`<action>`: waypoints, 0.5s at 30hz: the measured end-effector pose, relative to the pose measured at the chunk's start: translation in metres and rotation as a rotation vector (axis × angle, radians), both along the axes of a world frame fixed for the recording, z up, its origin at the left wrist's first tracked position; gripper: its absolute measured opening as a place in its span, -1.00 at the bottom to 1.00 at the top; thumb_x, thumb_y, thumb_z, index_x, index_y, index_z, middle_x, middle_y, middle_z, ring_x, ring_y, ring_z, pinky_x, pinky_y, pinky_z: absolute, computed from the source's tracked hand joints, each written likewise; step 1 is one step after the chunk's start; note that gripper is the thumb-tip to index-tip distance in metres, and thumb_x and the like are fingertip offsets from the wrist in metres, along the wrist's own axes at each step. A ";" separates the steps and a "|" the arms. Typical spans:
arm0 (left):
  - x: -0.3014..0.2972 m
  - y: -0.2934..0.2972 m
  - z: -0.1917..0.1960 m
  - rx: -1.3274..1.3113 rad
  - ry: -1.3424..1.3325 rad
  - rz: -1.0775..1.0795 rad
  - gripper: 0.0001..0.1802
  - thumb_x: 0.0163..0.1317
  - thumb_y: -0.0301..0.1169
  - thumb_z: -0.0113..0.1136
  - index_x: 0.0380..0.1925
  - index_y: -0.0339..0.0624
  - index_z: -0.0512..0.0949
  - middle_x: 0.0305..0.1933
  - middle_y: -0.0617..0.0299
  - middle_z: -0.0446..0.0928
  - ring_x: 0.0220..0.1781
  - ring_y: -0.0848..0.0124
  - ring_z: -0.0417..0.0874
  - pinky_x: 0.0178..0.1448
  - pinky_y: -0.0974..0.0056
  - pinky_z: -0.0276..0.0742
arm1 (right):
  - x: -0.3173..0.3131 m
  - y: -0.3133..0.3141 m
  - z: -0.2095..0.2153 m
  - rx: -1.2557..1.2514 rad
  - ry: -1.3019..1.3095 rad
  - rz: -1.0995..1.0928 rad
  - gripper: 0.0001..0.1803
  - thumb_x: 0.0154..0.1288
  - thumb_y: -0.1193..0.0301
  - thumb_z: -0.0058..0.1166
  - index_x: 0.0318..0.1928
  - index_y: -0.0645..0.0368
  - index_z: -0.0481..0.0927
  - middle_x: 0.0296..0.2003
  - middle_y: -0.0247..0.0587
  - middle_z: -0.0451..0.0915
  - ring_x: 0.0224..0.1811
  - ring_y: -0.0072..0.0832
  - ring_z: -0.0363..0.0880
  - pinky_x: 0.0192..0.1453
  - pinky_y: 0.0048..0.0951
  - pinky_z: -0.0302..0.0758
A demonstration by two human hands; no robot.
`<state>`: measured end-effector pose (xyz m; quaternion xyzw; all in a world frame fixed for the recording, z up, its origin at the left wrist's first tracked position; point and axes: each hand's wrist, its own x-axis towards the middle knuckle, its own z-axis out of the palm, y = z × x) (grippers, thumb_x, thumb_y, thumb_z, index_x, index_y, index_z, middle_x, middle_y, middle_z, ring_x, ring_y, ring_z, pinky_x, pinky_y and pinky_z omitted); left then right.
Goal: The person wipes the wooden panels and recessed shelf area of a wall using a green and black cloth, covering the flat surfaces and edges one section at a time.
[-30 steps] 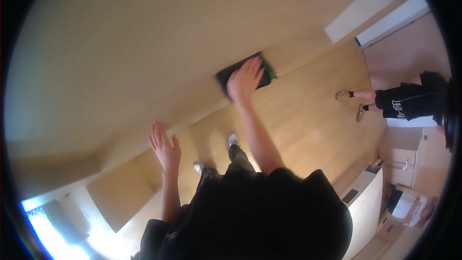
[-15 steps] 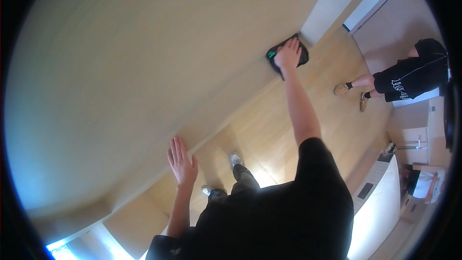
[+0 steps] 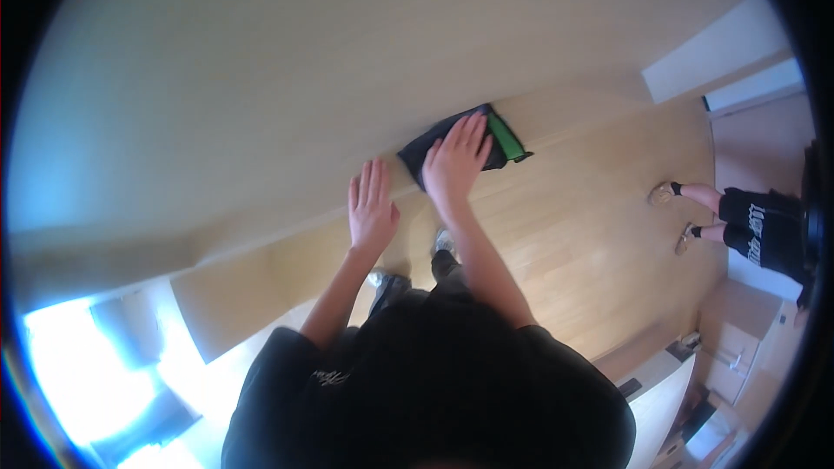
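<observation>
Two bare hands are up against a pale wall (image 3: 261, 78), seen from above. Right hand (image 3: 456, 165) lies flat on a dark cloth with a green edge (image 3: 504, 141), fingers spread and extended, palm pressing the cloth to the wall; it grips nothing, just covers it. The cloth sits low on the wall, just above the line where wall meets wooden floor (image 3: 573, 234), with the green strip sticking out to the right of the fingers. Left hand (image 3: 372, 208) is open too, fingers straight and close together, palm flat on the bare wall just beside the right hand, lower-left of the cloth, not touching it. Both forearms come up from the person's black shirt (image 3: 434, 382). Feet in light shoes (image 3: 443, 241) show below the hands. Another person's legs and dark shorts (image 3: 756, 226) stand well apart at the right edge.
</observation>
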<state>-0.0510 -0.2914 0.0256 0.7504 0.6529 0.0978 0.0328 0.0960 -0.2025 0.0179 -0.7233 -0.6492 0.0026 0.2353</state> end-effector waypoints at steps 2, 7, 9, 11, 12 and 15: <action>-0.010 -0.020 0.006 0.034 -0.012 -0.046 -0.13 0.01 -0.45 0.13 0.40 -0.31 0.08 0.51 0.00 0.03 0.56 0.12 -0.01 0.52 -0.12 -0.06 | 0.009 -0.016 0.010 0.034 0.044 0.073 -0.26 0.23 0.26 -0.01 0.31 0.51 0.20 0.40 0.28 0.08 0.51 0.01 -0.05 0.51 0.05 -0.08; -0.026 -0.069 0.006 0.073 0.028 0.048 -0.15 0.04 -0.46 0.10 0.41 -0.28 0.09 0.52 0.02 0.03 0.57 0.12 -0.02 0.50 -0.21 -0.10 | 0.106 0.004 -0.004 0.033 -0.204 -0.126 -0.32 0.34 0.16 -0.16 0.35 0.37 0.21 0.43 0.10 0.09 0.53 -0.18 -0.05 0.51 0.00 -0.07; -0.031 -0.087 0.008 0.054 0.032 0.086 -0.15 0.05 -0.46 0.09 0.41 -0.27 0.09 0.52 0.02 0.02 0.57 0.11 -0.02 0.50 -0.24 -0.12 | 0.147 0.019 -0.008 0.043 -0.260 -0.242 -0.34 0.37 0.16 -0.24 0.34 0.37 0.22 0.43 0.09 0.11 0.52 -0.20 -0.01 0.50 -0.02 -0.06; -0.047 -0.110 0.011 0.085 0.036 0.159 -0.09 0.04 -0.43 0.14 0.44 -0.21 0.02 0.54 -0.01 -0.07 0.59 0.06 -0.13 0.49 -0.31 -0.23 | 0.146 0.017 0.004 0.026 -0.325 -0.317 -0.34 0.36 0.18 -0.26 0.34 0.38 0.22 0.41 0.11 0.14 0.50 -0.16 0.03 0.49 -0.01 -0.03; -0.053 -0.120 0.013 0.081 0.037 0.161 -0.09 0.04 -0.43 0.14 0.44 -0.21 0.02 0.54 -0.01 -0.07 0.59 0.06 -0.13 0.49 -0.31 -0.23 | 0.137 0.009 0.003 0.023 -0.325 -0.314 -0.34 0.36 0.18 -0.26 0.34 0.38 0.22 0.41 0.11 0.14 0.50 -0.16 0.03 0.49 -0.01 -0.03; -0.071 -0.136 0.024 0.112 0.067 0.312 -0.10 0.05 -0.40 0.15 0.44 -0.21 0.03 0.55 0.00 -0.08 0.58 0.02 -0.15 0.50 -0.30 -0.27 | 0.060 -0.039 0.019 0.045 -0.229 -0.185 -0.30 0.32 0.20 -0.17 0.34 0.43 0.18 0.41 0.18 0.10 0.51 -0.09 -0.01 0.50 0.05 -0.06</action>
